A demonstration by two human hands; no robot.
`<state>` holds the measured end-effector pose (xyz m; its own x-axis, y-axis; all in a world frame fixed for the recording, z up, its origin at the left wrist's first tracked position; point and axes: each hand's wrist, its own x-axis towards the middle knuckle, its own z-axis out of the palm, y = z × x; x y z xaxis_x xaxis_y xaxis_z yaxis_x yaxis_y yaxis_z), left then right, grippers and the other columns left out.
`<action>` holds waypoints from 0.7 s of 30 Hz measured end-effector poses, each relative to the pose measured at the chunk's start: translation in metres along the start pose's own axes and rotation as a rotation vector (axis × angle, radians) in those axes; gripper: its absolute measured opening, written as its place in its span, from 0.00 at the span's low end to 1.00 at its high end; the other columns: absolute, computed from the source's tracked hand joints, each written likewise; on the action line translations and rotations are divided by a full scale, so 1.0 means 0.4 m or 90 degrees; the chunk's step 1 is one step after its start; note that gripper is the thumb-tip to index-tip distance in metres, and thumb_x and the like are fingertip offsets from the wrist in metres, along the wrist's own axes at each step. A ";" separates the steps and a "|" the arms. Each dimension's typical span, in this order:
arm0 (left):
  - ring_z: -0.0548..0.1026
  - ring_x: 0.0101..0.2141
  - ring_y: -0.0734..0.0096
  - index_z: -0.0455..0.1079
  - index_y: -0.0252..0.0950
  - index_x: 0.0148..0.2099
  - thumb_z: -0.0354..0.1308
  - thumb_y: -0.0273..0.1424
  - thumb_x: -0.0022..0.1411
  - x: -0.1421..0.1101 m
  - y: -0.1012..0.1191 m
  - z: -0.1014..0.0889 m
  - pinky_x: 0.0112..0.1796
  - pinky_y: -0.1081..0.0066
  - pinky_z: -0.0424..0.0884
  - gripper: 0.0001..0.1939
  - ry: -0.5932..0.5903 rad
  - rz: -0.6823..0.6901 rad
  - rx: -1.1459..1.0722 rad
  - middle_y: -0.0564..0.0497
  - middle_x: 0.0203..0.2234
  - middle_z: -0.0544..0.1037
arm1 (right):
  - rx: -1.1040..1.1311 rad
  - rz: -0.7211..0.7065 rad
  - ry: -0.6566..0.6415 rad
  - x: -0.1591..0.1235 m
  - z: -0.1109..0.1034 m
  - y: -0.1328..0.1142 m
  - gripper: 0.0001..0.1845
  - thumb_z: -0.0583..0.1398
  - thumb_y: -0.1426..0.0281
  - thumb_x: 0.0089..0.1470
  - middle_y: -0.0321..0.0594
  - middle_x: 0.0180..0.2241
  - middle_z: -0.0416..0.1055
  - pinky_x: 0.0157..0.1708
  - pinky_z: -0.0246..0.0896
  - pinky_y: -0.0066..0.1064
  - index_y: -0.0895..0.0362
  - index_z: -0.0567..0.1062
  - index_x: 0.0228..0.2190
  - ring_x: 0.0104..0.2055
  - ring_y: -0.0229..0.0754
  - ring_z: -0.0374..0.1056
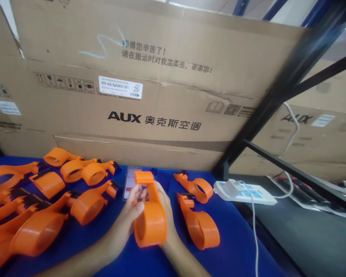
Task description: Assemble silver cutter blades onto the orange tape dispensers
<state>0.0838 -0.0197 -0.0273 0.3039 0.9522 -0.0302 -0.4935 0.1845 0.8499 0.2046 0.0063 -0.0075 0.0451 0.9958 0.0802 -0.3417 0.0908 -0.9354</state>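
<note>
An orange plastic tape dispenser is held upright above the blue table surface, its round hub toward me and its flat head at the top. My left hand is closed on its left side, the thumb pressed by the hub and the fingertips behind the arm. From the right, my right hand grips it, with most of its fingers hidden behind the orange plastic. A small dark bit shows near the left fingertips; I cannot make out what it is.
More orange dispensers, many with black end pieces, crowd the left. Two dispensers lie on the right. A phone lies behind my hands. A white power strip with cables sits right, beside a black rack post. Cardboard boxes stand behind.
</note>
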 end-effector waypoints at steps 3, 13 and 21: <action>0.66 0.66 0.48 0.47 0.50 0.75 0.63 0.44 0.65 -0.001 0.017 -0.020 0.63 0.52 0.64 0.43 0.021 0.007 0.004 0.40 0.68 0.67 | -0.047 -0.059 0.052 0.000 -0.017 -0.001 0.17 0.66 0.54 0.55 0.39 0.39 0.79 0.41 0.68 0.37 0.47 0.79 0.44 0.44 0.50 0.72; 0.65 0.66 0.49 0.62 0.45 0.70 0.68 0.33 0.60 0.004 0.062 -0.061 0.65 0.51 0.61 0.38 0.001 0.169 0.341 0.43 0.66 0.69 | -0.139 -0.047 0.027 -0.004 -0.024 -0.050 0.27 0.70 0.58 0.54 0.40 0.39 0.79 0.30 0.66 0.30 0.50 0.77 0.54 0.32 0.42 0.71; 0.79 0.44 0.58 0.64 0.45 0.65 0.56 0.43 0.70 -0.011 0.068 -0.081 0.50 0.58 0.74 0.24 -0.032 0.105 0.268 0.47 0.44 0.80 | -0.080 0.051 -0.095 -0.023 0.000 -0.037 0.23 0.64 0.51 0.60 0.33 0.21 0.71 0.20 0.59 0.27 0.56 0.80 0.47 0.19 0.37 0.63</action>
<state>0.0428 -0.0109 -0.0212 0.2932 0.9458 0.1395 -0.1679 -0.0927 0.9814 0.2092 -0.0040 0.0056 -0.1204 0.9917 0.0459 -0.2180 0.0187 -0.9758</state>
